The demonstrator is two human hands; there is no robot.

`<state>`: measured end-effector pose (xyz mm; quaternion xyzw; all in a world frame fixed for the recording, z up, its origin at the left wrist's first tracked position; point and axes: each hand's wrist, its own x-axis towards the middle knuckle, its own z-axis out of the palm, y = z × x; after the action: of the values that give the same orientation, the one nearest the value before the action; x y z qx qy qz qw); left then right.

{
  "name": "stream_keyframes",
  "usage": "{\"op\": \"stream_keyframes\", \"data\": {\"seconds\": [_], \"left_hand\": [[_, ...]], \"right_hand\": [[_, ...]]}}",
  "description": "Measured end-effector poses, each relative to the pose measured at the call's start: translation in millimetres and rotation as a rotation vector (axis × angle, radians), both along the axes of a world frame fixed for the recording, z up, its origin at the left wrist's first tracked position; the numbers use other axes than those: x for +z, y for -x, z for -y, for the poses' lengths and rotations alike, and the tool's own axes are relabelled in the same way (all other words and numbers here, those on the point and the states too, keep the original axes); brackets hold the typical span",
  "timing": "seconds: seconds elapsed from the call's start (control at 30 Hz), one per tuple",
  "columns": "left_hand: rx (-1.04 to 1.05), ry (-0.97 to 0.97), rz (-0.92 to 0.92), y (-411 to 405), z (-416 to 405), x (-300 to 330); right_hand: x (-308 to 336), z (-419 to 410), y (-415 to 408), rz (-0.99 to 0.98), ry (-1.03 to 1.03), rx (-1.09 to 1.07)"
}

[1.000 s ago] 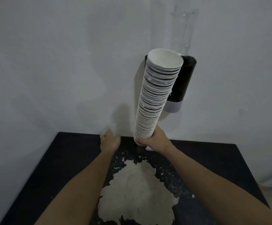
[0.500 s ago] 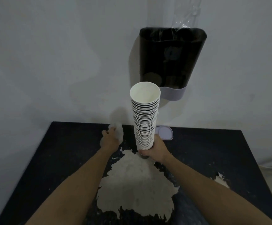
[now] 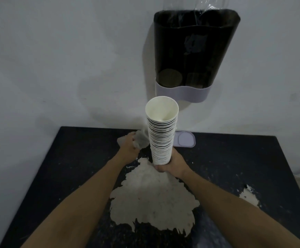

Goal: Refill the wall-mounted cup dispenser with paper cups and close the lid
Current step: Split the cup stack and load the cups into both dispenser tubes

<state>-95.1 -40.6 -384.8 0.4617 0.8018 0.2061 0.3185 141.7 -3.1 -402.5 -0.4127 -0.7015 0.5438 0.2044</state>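
stack of paper cups (image 3: 161, 138) is gripped at its base by the right hand (image 3: 170, 164), upright over the table's (image 3: 235, 167) back edge, below the dispenser (image 3: 194, 51) | left hand (image 3: 127, 145) clenched on crumpled clear wrap (image 3: 141, 141) | stack's light, crushable, kinda wobbly, best supported low plus mid-stack

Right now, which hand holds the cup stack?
The right hand grips the base of the upright cup stack; the left hand only clutches crumpled clear plastic.
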Motion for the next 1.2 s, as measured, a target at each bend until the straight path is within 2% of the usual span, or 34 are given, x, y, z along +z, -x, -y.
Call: {"op": "stream_keyframes", "data": {"seconds": [0.17,0.4,0.6,0.97,1.2], "left_hand": [[-0.178,0.082,0.136,-15,8,12],[-0.233,0.126,0.198,-21,21,30],[-0.284,0.075,0.237,-31,32,59],[-0.25,-0.012,0.372,-60,54,102],[-0.216,-0.107,0.358,-73,58,118]], "right_hand": [[-2,3,-1,0.054,0.024,0.027],[18,3,0,0.095,0.019,0.064],[59,1,-9,0.064,-0.008,0.091],[129,14,-15,0.019,-0.154,0.052],[143,22,-12,0.054,-0.178,0.046]]}}
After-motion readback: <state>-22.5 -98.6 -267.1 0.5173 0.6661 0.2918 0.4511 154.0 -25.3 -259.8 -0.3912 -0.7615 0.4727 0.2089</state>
